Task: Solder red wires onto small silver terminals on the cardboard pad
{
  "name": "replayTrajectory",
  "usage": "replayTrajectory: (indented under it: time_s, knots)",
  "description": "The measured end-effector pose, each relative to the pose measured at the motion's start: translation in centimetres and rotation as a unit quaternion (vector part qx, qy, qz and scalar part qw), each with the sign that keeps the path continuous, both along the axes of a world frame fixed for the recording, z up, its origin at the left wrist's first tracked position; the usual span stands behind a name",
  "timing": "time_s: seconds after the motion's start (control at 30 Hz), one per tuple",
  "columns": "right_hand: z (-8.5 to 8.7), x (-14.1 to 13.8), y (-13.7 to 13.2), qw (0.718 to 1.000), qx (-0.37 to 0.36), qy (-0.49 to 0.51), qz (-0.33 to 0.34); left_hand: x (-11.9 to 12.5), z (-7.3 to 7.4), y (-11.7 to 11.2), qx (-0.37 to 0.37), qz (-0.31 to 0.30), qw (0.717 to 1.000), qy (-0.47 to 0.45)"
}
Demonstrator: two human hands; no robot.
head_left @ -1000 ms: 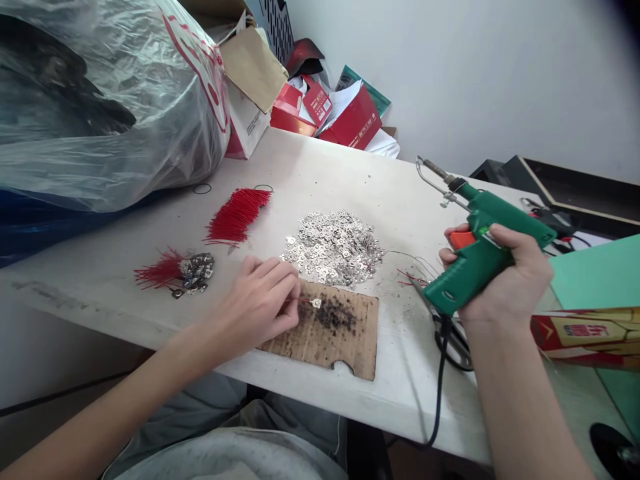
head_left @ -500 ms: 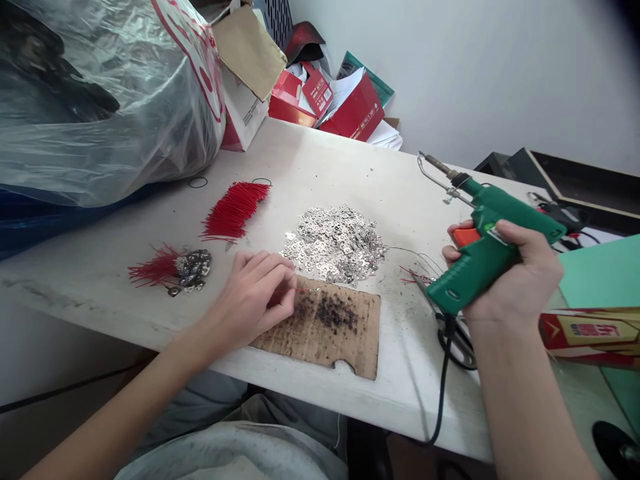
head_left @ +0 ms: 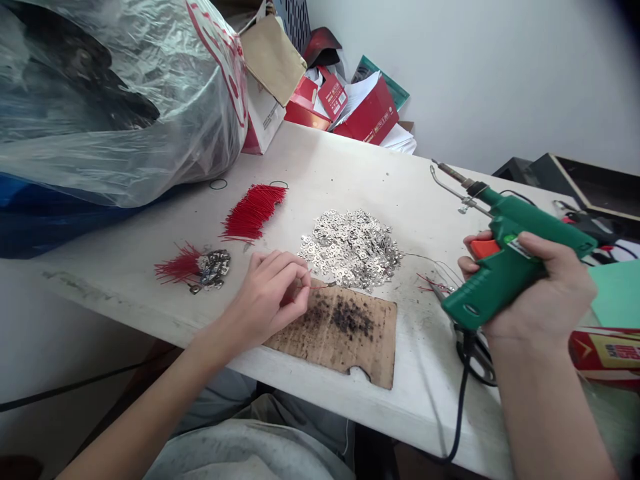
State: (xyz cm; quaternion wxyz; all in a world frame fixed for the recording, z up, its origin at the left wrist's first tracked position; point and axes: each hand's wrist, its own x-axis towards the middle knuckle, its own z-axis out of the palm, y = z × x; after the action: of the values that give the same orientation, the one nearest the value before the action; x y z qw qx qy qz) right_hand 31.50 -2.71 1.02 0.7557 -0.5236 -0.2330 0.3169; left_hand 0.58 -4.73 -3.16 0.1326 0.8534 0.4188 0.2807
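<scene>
My left hand (head_left: 274,293) pinches a thin red wire (head_left: 318,287) over the far edge of a scorched piece of cardboard (head_left: 320,343). At the wire's tip there is a small metal tab (head_left: 331,285). In my right hand (head_left: 543,293) is a green soldering gun (head_left: 517,243), raised over the table's right side, its tip pointing up and to the left. A finger lies by its orange trigger. Beyond the cardboard spreads a heap of small silver metal tabs (head_left: 353,247). Left of it lie a bundle of red wires (head_left: 255,212) and a cluster of wires with tabs attached (head_left: 195,267).
A large plastic bag (head_left: 190,147) bulges over the table's left back. Red boxes (head_left: 367,110) stand against the wall. Scissors (head_left: 477,357) lie beneath the soldering gun, beside its hanging black cord (head_left: 460,407). A red and gold box (head_left: 607,357) sits at the right.
The whole view has shifted, so the table's things appear further right. My left hand keeps its pinch on the wire, and the metal tab at its end shows more clearly. The soldering gun stays raised.
</scene>
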Motion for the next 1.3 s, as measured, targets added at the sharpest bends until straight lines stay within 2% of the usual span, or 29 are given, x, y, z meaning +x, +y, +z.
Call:
replayTrajectory:
  time_s: [0.37, 0.67, 1.3]
  knots:
    - [0.04, 0.00, -0.01, 1.000, 0.001, 0.001, 0.020, 0.04, -0.16, 0.04, 0.030, -0.011, 0.999, -0.007]
    - [-0.13, 0.05, -0.01, 1.000, 0.003, -0.005, 0.015, -0.44, -0.06, -0.01, 0.017, -0.030, 0.998, -0.054]
    - [-0.08, 0.08, 0.05, 1.000, -0.001, -0.001, 0.025, -0.33, 0.14, -0.02, -0.001, -0.040, 0.998, -0.047]
